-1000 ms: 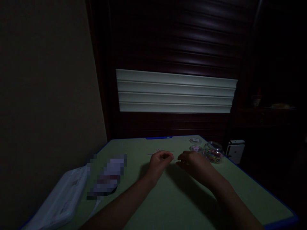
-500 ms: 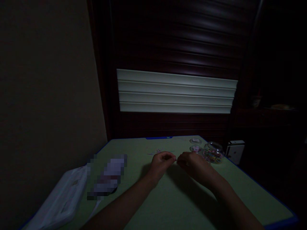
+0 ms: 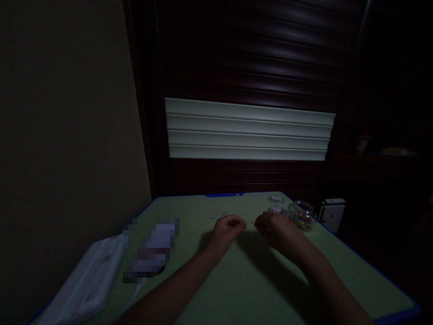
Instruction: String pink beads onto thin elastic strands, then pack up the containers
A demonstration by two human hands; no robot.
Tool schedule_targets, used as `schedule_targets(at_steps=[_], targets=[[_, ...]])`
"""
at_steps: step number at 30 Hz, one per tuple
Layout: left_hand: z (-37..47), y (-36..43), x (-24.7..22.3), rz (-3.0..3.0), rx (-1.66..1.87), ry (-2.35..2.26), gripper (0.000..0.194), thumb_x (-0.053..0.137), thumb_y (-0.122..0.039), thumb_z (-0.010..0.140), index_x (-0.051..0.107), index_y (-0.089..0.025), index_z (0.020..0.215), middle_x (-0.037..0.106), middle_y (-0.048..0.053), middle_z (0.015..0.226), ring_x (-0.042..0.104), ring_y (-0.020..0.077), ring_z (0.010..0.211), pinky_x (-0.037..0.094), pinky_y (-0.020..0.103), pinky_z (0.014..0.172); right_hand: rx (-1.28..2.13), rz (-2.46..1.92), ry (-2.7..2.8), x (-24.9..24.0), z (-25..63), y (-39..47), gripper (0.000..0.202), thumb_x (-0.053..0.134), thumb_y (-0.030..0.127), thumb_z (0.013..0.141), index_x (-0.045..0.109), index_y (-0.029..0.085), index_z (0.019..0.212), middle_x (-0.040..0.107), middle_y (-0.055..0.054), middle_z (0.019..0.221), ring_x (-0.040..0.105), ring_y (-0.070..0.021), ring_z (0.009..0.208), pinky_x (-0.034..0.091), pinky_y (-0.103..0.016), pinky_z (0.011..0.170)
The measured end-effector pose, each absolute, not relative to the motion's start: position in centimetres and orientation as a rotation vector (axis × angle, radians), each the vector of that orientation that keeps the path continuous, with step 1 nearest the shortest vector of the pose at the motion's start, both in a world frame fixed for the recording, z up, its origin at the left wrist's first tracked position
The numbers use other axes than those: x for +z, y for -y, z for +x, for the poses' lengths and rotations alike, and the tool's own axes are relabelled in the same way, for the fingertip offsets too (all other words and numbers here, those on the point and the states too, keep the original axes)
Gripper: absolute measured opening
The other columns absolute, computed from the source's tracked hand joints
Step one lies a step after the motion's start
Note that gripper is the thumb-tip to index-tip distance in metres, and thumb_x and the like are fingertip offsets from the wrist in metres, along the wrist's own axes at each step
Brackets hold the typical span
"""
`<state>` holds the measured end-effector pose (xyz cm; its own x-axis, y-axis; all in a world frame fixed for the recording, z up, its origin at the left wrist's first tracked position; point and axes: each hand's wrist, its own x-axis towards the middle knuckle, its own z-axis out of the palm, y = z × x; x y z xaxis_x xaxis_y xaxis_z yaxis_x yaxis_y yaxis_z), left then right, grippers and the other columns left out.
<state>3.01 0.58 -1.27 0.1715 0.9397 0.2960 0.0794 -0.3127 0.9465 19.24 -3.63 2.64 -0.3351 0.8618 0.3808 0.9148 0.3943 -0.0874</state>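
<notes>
Over the middle of the green table (image 3: 216,300), my left hand (image 3: 228,231) is closed in a pinch; whatever it holds is too small to name. My right hand (image 3: 274,228) faces it from the right, also pinched, with a tiny pale tip showing at its fingertips. A narrow gap separates the two hands. Thin pale pieces (image 3: 223,214) lie on the table just behind my left hand. Behind my right hand are a small clear container (image 3: 276,210) with pinkish contents and a round clear jar (image 3: 302,216) with colourful bands.
A clear lid (image 3: 276,199) with a label lies at the back right. At the left are a white plastic case (image 3: 91,275), a blurred-out object (image 3: 154,248) and a white cable (image 3: 135,293). A white box (image 3: 333,214) stands beyond the table's right edge.
My right hand has moved slightly to the right, away from my left hand, and the gap between their fingertips has widened. My left hand has barely moved.
</notes>
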Motion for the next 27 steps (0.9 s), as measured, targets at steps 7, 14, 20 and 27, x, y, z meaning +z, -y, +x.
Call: schedule_targets(at_steps=[7,14,20,27], targets=[[1.6,-1.3,-2.7,2.406,1.162,-1.229,0.013,0.048,-0.017,0.077,0.060,-0.017,0.071,0.060,0.002,0.074,0.056,0.0153,0.073,0.043,0.025,0.068,-0.344,-1.690,2.207,3.3,20.1,4.1,0.024,0.039,0.019,0.085,0.060,0.017,0.072,0.062,-0.005,0.077,0.056,-0.0119,0.064,0.029,-0.023,0.053],[0.7,-1.0,-2.7,3.010,0.651,-1.443,0.018,0.040,-0.010,0.082,0.058,-0.015,0.079,0.061,0.007,0.085,0.055,0.0212,0.086,0.041,0.034,0.081,-0.422,-1.921,2.084,3.9,22.4,3.9,0.023,0.040,0.016,0.083,0.061,0.015,0.073,0.063,-0.010,0.076,0.058,-0.0165,0.063,0.029,-0.025,0.051],[1.0,-1.1,-3.0,3.067,0.531,-1.451,0.018,0.040,-0.010,0.084,0.057,-0.014,0.085,0.060,0.008,0.091,0.054,0.0209,0.091,0.041,0.033,0.084,-0.351,-2.036,2.029,3.8,24.5,4.0,0.024,0.040,0.015,0.082,0.062,0.015,0.071,0.062,-0.011,0.075,0.059,-0.0163,0.061,0.030,-0.025,0.049],[1.0,-1.4,-3.5,3.100,0.509,-1.454,0.018,0.039,-0.010,0.085,0.057,-0.014,0.086,0.059,0.008,0.091,0.053,0.0215,0.092,0.043,0.034,0.083,-0.229,-2.044,2.050,3.6,25.2,4.1,0.024,0.043,0.016,0.080,0.063,0.017,0.067,0.062,-0.009,0.069,0.057,-0.0137,0.056,0.030,-0.023,0.047]])
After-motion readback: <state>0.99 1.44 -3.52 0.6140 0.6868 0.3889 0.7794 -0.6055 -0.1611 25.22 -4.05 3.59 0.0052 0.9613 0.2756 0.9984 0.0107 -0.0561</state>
